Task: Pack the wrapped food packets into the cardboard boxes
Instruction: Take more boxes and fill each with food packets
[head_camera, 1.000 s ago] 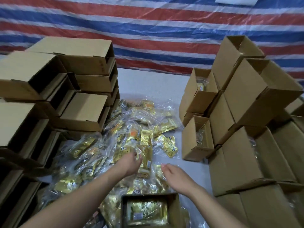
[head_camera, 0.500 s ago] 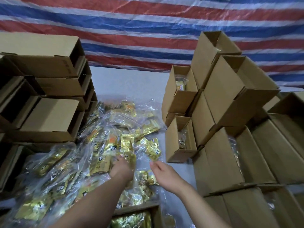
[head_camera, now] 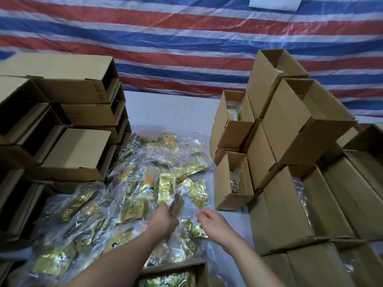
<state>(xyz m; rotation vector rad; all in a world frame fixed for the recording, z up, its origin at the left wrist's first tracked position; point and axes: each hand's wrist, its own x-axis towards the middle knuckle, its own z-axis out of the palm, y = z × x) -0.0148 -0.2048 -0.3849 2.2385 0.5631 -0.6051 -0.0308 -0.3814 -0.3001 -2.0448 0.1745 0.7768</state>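
A heap of gold food packets in clear wrapping (head_camera: 143,183) lies on the grey table between two stacks of cardboard boxes. My left hand (head_camera: 165,217) reaches into the heap and its fingers curl round one blurred gold packet (head_camera: 177,204). My right hand (head_camera: 213,223) hovers just right of it over the packets, fingers loosely curled, with nothing plainly held. An open cardboard box (head_camera: 199,270) at the bottom centre holds gold packets.
Empty boxes lying on their sides are stacked at the left (head_camera: 78,152). Upright open boxes (head_camera: 230,195), some with packets inside, are piled at the right. A red, white and blue striped tarp (head_camera: 186,48) hangs behind the bare grey table (head_camera: 170,112).
Both hands have reached a little farther into the heap. My left hand has closed on a packet and raised it slightly. The near box has slid mostly out of the bottom of the view.
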